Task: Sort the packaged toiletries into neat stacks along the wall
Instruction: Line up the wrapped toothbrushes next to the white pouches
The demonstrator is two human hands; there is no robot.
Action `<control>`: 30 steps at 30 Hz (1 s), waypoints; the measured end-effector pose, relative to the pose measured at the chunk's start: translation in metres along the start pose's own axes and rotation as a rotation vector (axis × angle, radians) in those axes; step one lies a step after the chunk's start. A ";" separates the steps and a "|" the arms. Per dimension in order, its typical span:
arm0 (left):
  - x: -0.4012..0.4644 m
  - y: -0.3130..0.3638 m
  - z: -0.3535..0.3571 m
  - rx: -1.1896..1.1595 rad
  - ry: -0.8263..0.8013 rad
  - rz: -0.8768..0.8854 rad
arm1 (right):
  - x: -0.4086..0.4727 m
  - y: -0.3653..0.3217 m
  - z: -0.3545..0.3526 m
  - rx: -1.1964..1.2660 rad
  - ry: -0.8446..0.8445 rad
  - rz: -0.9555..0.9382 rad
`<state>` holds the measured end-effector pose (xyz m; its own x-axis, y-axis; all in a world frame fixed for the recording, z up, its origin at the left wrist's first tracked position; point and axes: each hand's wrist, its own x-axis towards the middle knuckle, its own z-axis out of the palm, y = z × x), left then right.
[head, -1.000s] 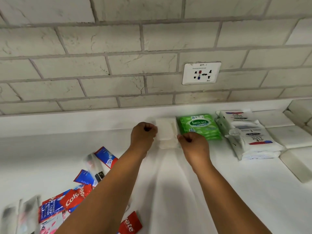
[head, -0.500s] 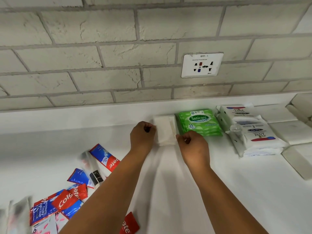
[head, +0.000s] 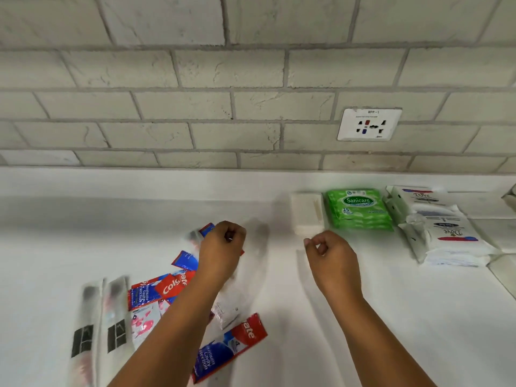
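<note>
Down at the bottom of the frame, glossy red-and-blue toothpaste sachets point(head: 229, 349) lie scattered flat on the smooth white counter point(head: 391, 331), and at lower left two long clear-wrapped packs with black squares point(head: 100, 333) sit side by side, blurred. More crinkly sachets fan out toward the middle left. Over them floats the left hand point(head: 220, 252), fingers curled in on themselves; whether it pinches anything, I cannot tell. The right hand point(head: 333, 259) hangs at center right, fingers loosely curled, thumb near the forefinger, holding nothing I can see. Both have come back off the white stack they were squaring up half a second ago, and the left has swung out over the sachet pile.

Further up, along the back ledge at right: that small white stack point(head: 307, 215), soft-edged and blocky, stands apart from both hands. Just beside it on the right sits the shiny green Sanicare pack point(head: 358, 209), then the puffy white Dove packs point(head: 444, 227), overlapping one another. Behind everything, rough pale brick tiles point(head: 195, 71) with grey grout, and a white wall socket point(head: 370, 124) at upper right.
</note>
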<state>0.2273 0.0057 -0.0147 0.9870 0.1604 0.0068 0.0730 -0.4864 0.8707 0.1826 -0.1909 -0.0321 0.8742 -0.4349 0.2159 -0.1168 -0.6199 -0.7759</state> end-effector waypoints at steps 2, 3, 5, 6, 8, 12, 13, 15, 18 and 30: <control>-0.010 -0.012 -0.021 0.048 0.039 0.000 | -0.018 -0.009 0.008 -0.012 -0.070 -0.014; -0.014 -0.018 -0.029 0.064 0.052 -0.018 | -0.026 -0.012 0.012 -0.027 -0.116 -0.017; -0.024 -0.031 -0.047 0.070 0.075 -0.081 | -0.045 -0.024 0.022 -0.061 -0.241 -0.027; -0.027 -0.038 -0.052 0.067 0.080 -0.110 | -0.052 -0.028 0.028 -0.075 -0.307 -0.019; -0.033 -0.047 -0.059 0.058 0.081 -0.139 | -0.065 -0.035 0.041 -0.101 -0.420 0.014; -0.049 -0.054 -0.068 0.027 0.061 -0.166 | -0.084 -0.051 0.067 -0.164 -0.448 0.020; -0.052 -0.054 -0.067 0.032 0.050 -0.176 | -0.085 -0.055 0.072 -0.200 -0.428 0.015; -0.057 -0.054 -0.067 0.044 0.023 -0.184 | -0.088 -0.063 0.081 -0.261 -0.406 0.001; -0.062 -0.052 -0.063 0.033 -0.018 -0.216 | -0.088 -0.070 0.090 -0.330 -0.407 -0.024; -0.059 -0.045 -0.052 -0.041 -0.005 -0.272 | -0.081 -0.067 0.090 -0.035 -0.522 0.176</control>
<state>0.1588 0.0624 -0.0288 0.9327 0.2757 -0.2324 0.3298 -0.3913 0.8592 0.1622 -0.0558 -0.0506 0.9566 -0.1579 -0.2448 -0.2901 -0.5923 -0.7517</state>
